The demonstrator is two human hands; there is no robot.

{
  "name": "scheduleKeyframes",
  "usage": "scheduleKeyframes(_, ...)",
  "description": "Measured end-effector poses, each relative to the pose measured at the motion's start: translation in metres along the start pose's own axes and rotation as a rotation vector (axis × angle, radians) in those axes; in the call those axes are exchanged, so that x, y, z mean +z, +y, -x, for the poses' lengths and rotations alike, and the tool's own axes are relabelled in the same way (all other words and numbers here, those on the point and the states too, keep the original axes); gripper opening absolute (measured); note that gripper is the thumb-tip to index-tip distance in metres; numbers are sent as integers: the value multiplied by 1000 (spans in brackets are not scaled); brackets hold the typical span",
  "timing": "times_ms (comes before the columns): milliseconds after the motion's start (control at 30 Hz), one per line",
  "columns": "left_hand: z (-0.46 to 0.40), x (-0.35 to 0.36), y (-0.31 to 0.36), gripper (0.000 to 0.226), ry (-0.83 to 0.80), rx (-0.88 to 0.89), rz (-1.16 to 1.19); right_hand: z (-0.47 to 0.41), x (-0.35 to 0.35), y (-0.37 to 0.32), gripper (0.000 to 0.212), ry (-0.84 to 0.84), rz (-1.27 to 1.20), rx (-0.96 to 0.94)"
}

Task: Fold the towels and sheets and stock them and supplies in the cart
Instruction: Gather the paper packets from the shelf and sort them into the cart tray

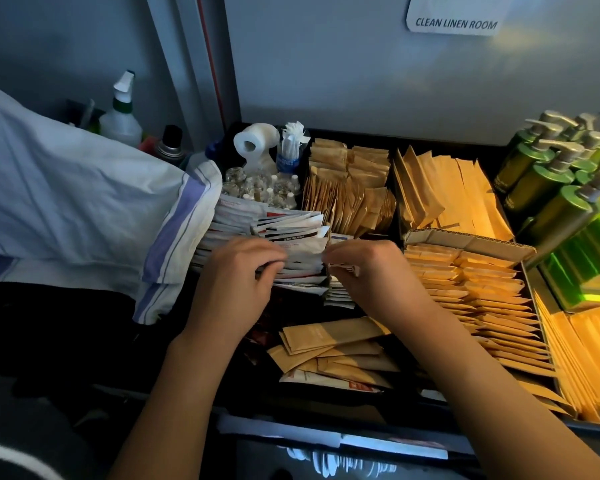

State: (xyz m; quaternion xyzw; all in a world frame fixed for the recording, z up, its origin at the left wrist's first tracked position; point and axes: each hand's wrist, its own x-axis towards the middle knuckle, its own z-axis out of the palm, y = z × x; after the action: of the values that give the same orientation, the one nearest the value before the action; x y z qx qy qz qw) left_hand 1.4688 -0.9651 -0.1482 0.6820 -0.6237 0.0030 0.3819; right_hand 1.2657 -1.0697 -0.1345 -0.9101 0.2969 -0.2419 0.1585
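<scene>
Supplies fill the top tray of the cart (388, 415), and the view runs across it from a folded white sheet (84, 202) with blue stripes that lies against the tray's left edge. Behind the sheet stand a spray bottle (122, 112) and a dark can (169, 142). At the tray's back left corner sit a roll of toilet paper (253, 140), a cup of wrapped sticks (290, 147) and a cluster of small clear bottles (257, 188). In front of these, a row of white sachets (284, 233) stands on edge in the left compartment.

The left hand (236, 282) rests on this row, its fingers (271, 263) curled over the tops of the sachets and pressing into them. The right hand (368, 275) is just beside it, its fingers (336, 259) bent and pinching the edges of a few sachets near the divider. Both hands nearly touch over the middle of the row.

Near the front edge, below the hands, loose brown paper packets (329, 348) lie flat in a heap. Toward the back middle, more brown packets (347, 188) stand upright in rows, and long brown packets (444, 195) lean in the next compartment. A cardboard box (471, 239) to the right of the hands holds tightly filed brown packets. At the right edge stand green pump bottles (551, 188), grouped closely together. On the wall above, a sign (456, 19) reads "CLEAN LINEN ROOM".
</scene>
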Motion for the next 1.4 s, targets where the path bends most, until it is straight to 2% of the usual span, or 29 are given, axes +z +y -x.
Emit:
scheduleKeyframes(133, 18, -2, 25, 21, -32, 39, 121, 28, -14, 0, 28, -61, -16, -6)
scheduleKeyframes(300, 35, 9, 40, 27, -417, -51, 103, 46, -11, 1, 35, -399, -24, 16)
scheduleKeyframes(400, 41, 16, 37, 46, -593, -106, 13, 49, -3, 2, 39, -497, 8, 27)
scheduleKeyframes(467, 42, 18, 33, 54, -636, -132, -33, 49, 1, 2, 39, -536, 1, 37)
scheduleKeyframes(600, 41, 17, 31, 43, -633, -138, -34, 45, 8, 3, 40, -604, -32, 122)
scheduleKeyframes(700, 40, 19, 35, 35, -647, -129, -37, 43, 13, 5, 27, -607, -43, 150)
scheduleKeyframes(767, 40, 18, 36, 35, -644, -133, -46, 41, 14, 5, 26, -606, -42, 155)
scheduleKeyframes(900, 38, 16, 33, 44, -626, -113, -30, 39, 11, 4, 27, -558, -37, 124)
scheduleKeyframes(1133, 34, 19, 27, 34, -546, -65, 1, 47, -3, 5, 32, -481, -39, 145)
scheduleKeyframes(1300, 38, 22, 25, 36, -566, -141, 24, 47, -4, 7, 26, -531, 57, 192)
scheduleKeyframes(1400, 43, 18, 30, 36, -588, -217, 23, 45, -3, 7, 19, -582, 148, 131)
